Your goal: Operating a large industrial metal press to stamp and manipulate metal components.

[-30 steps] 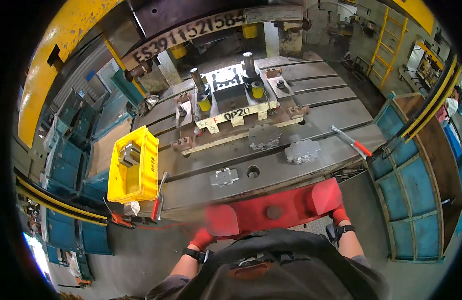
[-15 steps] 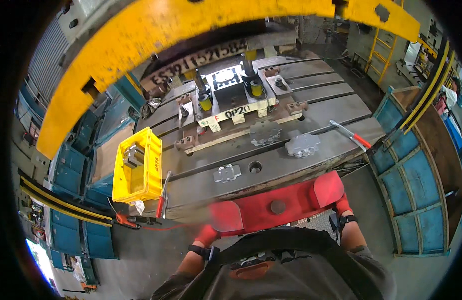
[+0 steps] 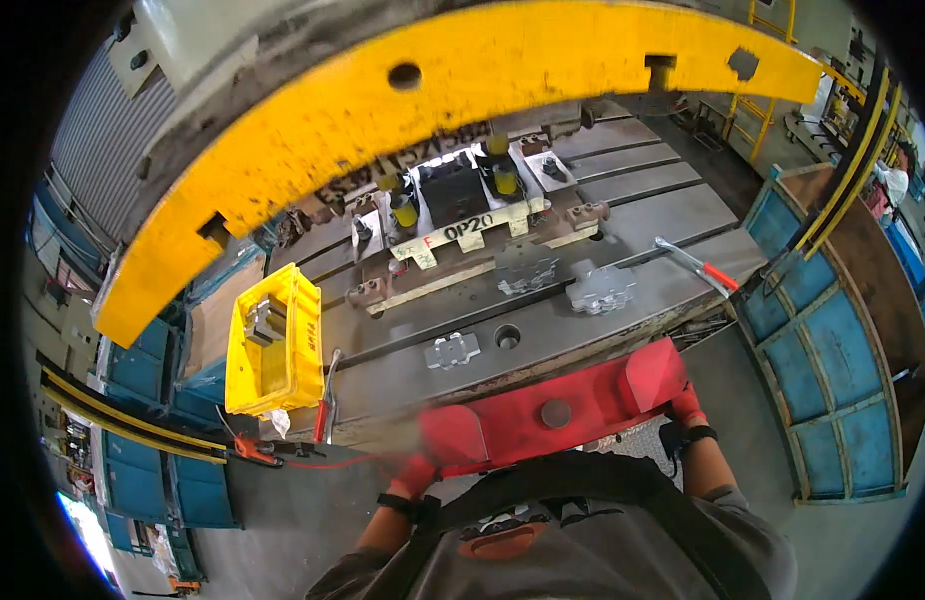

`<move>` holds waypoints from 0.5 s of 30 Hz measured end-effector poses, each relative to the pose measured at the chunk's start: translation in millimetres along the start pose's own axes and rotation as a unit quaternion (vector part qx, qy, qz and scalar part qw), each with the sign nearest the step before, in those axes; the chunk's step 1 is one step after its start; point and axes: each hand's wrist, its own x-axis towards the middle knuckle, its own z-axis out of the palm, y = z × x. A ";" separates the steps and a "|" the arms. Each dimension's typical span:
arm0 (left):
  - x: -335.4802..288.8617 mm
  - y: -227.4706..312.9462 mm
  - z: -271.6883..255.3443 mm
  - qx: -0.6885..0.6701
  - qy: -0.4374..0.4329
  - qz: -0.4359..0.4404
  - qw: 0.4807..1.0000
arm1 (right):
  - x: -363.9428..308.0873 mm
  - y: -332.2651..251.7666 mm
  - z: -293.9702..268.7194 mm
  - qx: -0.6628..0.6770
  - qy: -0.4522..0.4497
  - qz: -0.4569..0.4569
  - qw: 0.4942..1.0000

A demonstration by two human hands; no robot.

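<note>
A red control console (image 3: 518, 428) with a round dark button (image 3: 556, 414) in its middle and a raised red guard at each end stands before me. At its left end is my left hand (image 3: 413, 476), in a red glove, against the guard. My right hand (image 3: 687, 404), gloved the same way, is at the right guard. The guards and console edges hide the fingers of both hands. Beyond the console, a die (image 3: 458, 200) sits on the slotted press bed (image 3: 383, 395), under a wide yellow press beam (image 3: 503, 70) that covers its upper part.
A yellow crate (image 3: 311, 345) holding metal blocks stands at the bed's left. Thin stamped metal plates (image 3: 601, 290) lie near the front, with another plate (image 3: 452, 350) nearer me. Red-handled tongs (image 3: 698, 266) lie right, another pair (image 3: 328, 400) left. A blue-framed bin (image 3: 823, 370) stands right.
The yellow beam and upper die have come down over the lower die, hiding more of it. Both hands stay at the console's ends; the view has shifted slightly.
</note>
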 end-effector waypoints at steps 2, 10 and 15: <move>15.7 41.0 -10.0 -0.310 0.009 -0.210 0.927 | 10.4 13.3 -4.4 -0.038 0.010 -0.003 0.999; 5.0 90.0 -64.7 -0.279 0.013 -0.146 0.949 | -12.1 -31.5 -45.3 -0.094 -0.028 -0.054 0.994; 7.2 105.8 -153.9 -0.432 0.047 -0.367 0.822 | 31.9 -39.9 -67.1 -0.174 0.270 -0.057 0.945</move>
